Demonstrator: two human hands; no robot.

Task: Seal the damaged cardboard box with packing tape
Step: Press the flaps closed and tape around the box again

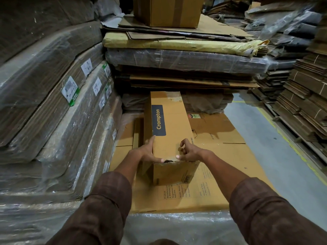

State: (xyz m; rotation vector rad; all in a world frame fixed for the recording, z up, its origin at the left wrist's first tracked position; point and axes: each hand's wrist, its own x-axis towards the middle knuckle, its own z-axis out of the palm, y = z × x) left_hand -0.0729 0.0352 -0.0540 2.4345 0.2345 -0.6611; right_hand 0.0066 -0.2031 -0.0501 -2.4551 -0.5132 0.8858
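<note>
- While the long cardboard box (169, 128) lies on flattened cartons (221, 138), the left hand (147, 152) grips its near left corner.
- Right hand (188, 152), fingers curled, seemingly pinches the torn near edge.

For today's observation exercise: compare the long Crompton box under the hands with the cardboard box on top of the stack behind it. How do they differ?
The Crompton box is long and narrow; the upper box looks squarer, though cropped. The Crompton box's near top edge is torn, held by the left hand and right hand; the upper box looks intact and untouched. The Crompton box carries a dark printed label; the upper box shows a tape strip. Both are brown cardboard.
</note>
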